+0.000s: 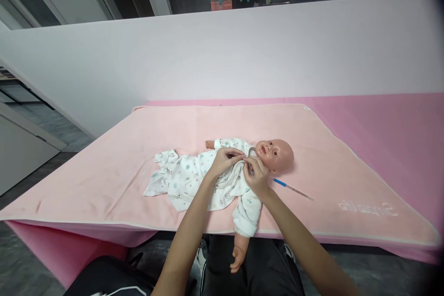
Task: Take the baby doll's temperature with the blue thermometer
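Note:
A baby doll point(275, 153) lies on its back on a pale pink blanket point(104, 162), head to the right. It wears a white printed romper point(189, 178). My left hand point(224, 161) pinches the romper fabric at the doll's chest. My right hand point(255, 174) grips the romper's collar edge just below the doll's chin. Both hands meet at the neckline. One doll arm in a white sleeve point(247, 215) hangs over the table's near edge.
A thin stick with a blue end point(292, 188) lies on the blanket right of the doll's head. The table has a darker pink cover point(388, 125). A white partition wall point(222, 51) stands behind. A black bag point(104, 280) sits below on the floor.

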Demonstrator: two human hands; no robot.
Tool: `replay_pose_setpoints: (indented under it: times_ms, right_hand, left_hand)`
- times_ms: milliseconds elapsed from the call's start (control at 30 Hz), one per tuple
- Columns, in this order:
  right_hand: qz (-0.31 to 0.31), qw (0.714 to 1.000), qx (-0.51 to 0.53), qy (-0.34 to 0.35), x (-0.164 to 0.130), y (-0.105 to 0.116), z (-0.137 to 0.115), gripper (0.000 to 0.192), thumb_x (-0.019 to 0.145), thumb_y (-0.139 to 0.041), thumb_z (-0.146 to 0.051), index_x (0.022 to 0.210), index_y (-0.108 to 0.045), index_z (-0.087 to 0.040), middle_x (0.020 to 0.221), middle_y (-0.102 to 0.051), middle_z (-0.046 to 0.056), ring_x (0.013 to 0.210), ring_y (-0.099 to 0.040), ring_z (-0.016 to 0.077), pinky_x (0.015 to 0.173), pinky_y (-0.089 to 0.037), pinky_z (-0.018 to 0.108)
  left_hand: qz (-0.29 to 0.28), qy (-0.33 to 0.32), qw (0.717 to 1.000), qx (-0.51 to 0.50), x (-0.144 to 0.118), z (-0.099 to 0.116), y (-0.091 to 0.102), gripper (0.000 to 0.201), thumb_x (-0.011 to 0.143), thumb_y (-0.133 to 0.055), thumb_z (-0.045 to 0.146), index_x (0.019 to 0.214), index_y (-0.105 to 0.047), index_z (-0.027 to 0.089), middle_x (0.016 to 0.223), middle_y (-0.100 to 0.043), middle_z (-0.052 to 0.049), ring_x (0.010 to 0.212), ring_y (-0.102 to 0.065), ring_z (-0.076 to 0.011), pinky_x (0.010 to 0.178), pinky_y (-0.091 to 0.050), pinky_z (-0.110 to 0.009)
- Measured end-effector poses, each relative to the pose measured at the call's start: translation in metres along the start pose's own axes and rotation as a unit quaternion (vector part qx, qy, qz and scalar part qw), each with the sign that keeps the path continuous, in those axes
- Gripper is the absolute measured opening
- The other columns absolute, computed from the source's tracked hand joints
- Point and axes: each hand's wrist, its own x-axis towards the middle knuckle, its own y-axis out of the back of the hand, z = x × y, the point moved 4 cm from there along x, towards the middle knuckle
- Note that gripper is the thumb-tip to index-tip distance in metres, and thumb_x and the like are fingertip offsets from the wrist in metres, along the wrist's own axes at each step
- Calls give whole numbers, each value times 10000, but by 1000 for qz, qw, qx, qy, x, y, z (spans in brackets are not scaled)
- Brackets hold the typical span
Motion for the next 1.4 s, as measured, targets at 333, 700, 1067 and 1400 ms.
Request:
replay_pose_setpoints:
  times_ms: [333, 700, 1067, 1400]
  right_hand:
    - [-27, 999, 12, -24, 0, -3, 0, 196, 862, -468, -203, 1019, -583, -176, 953, -648, 93, 832, -619, 176, 784, -515, 312]
    - [-6, 999, 17, -40, -1, -2, 2, 189, 862, -454, -207, 991, -588, -176, 759, -618, 50, 661, -579, 150, 672, -501, 279]
    - [-15, 999, 7, -45, -2, -2, 1, 229, 818, -480, -181, 1033, -559, -175, 724, -612, 27, 633, -576, 143, 644, -494, 266]
    - [-22, 998, 32, -50, -4, -4, 4, 217, 831, -447, -142, 1018, -552, -169, 711, -606, 17, 615, -576, 126, 631, -489, 245]
  left_hand:
    - [-1, 18, 1000, -7, 0, -3, 0, 306, 686, -706, 384, 828, -699, 113, 813, -706, -91, 752, -654, -179, 699, -513, -259]
    - [-82, -23, 996, 22, -3, 10, -2, 281, 715, -682, 338, 901, -698, 127, 904, -692, -100, 872, -629, -200, 790, -485, -283]
    - [-18, -6, 1000, -3, -2, 0, -1, 238, 701, -689, 308, 870, -685, 141, 821, -689, -58, 783, -631, -157, 730, -481, -253]
    - [-13, 8, 1000, -15, -1, 1, 0, 255, 694, -701, 325, 870, -676, 142, 799, -668, -46, 763, -611, -141, 714, -455, -239]
